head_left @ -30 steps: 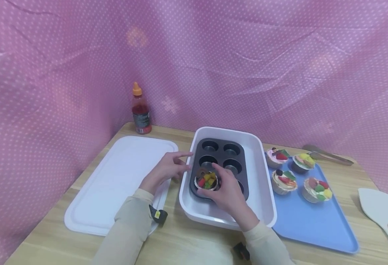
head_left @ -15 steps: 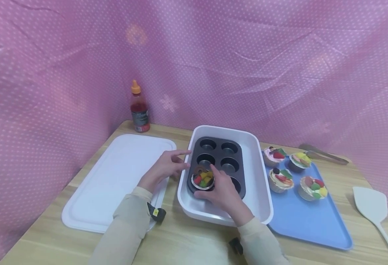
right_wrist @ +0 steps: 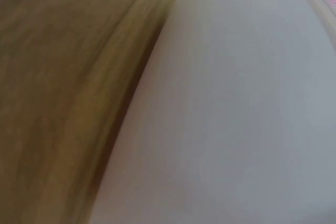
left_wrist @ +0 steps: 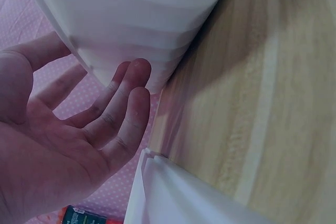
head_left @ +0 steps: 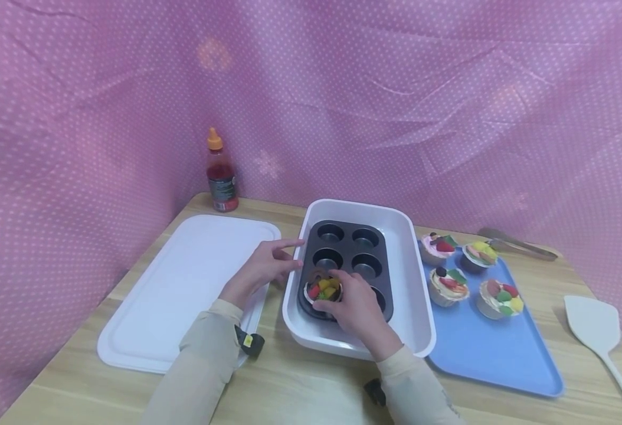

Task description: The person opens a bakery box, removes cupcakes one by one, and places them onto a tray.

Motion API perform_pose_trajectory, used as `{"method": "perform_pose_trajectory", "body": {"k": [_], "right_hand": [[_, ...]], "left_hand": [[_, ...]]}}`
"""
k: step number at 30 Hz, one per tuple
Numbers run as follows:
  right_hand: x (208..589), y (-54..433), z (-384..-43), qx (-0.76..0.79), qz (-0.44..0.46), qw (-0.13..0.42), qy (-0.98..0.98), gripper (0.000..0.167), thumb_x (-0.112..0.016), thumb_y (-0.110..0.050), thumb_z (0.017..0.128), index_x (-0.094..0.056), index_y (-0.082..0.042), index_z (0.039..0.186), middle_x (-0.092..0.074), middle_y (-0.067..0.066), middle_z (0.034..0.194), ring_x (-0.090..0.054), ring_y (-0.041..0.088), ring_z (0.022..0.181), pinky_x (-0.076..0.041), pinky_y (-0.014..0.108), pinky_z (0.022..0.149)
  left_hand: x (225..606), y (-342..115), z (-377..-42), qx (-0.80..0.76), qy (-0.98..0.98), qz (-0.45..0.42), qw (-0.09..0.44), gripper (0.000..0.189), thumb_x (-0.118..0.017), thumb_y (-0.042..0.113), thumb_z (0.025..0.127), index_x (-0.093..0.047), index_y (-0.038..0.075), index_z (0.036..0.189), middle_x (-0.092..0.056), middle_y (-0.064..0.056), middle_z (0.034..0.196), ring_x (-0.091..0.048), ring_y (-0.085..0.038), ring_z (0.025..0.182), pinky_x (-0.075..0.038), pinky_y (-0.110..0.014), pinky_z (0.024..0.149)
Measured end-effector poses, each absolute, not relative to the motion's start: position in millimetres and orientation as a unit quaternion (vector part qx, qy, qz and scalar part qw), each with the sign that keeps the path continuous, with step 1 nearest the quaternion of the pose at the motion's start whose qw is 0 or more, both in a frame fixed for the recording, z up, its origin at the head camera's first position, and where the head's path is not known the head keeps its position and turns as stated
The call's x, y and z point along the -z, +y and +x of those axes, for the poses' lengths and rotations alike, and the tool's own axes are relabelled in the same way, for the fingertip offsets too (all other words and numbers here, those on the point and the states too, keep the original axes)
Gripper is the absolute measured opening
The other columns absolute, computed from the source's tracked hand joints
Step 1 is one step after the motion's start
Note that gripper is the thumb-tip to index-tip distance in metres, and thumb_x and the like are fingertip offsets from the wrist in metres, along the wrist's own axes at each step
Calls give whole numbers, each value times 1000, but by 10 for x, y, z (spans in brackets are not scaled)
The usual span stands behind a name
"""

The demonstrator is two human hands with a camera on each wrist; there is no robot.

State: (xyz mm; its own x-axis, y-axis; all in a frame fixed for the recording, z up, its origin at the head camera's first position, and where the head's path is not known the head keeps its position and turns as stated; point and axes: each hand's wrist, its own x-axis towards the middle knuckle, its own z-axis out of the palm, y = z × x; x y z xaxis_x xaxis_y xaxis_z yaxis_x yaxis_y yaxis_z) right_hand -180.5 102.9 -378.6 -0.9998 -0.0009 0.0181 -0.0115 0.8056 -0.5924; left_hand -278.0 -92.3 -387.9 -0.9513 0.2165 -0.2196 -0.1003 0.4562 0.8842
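Observation:
My right hand [head_left: 360, 304] pinches a fruit-topped cupcake [head_left: 321, 291] between thumb and fingers, at the near-left cup of a dark muffin tin [head_left: 346, 251]. The tin lies inside a white rectangular bin [head_left: 413, 283]; its other cups in sight hold nothing. At the bin's left rim, my left hand [head_left: 262, 267] rests its index finger and thumb. In the left wrist view, the remaining fingers of the left hand [left_wrist: 79, 129] hang loosely beside the bin's outer wall [left_wrist: 131, 19]. The right wrist view shows only the bin's outer wall [right_wrist: 220, 108] and wood; the right hand is outside that view.
A blue tray [head_left: 494, 360] carries several cupcakes [head_left: 448, 287] right of the bin. Tongs [head_left: 520, 243] lie behind it, a white spatula [head_left: 592, 323] at far right. A white cutting board [head_left: 183, 289] lies left; a sauce bottle [head_left: 221, 174] stands behind it.
The right hand's fingers have moved closer round the cupcake, which has stayed at the near-left cup. The left hand stays at the rim. The whole head view has shifted slightly.

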Motion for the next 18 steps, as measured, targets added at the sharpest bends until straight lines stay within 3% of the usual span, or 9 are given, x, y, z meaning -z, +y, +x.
{"method": "perform_pose_trajectory", "body": {"k": [9,18], "right_hand": [[3790,1029,-1785,-319,14,20,-947,63,-88,-30,78,-64,-15,134,-63,10,111,-56,21,87,-54,37,76],[3782,1018,-1771,-329,20,35,-943,60,-89,-28,77,-66,-17,132,-59,12,117,-57,21,88,-55,35,75]], "left_hand": [[3888,-922,-2780,-523,838,37,151,52,-74,23,92,-59,34,141,-67,-14,120,-70,-23,92,-60,-33,77],[3896,-929,-2793,-527,836,33,150,52,-74,24,92,-59,35,141,-68,-13,119,-71,-22,91,-60,-33,77]]}}
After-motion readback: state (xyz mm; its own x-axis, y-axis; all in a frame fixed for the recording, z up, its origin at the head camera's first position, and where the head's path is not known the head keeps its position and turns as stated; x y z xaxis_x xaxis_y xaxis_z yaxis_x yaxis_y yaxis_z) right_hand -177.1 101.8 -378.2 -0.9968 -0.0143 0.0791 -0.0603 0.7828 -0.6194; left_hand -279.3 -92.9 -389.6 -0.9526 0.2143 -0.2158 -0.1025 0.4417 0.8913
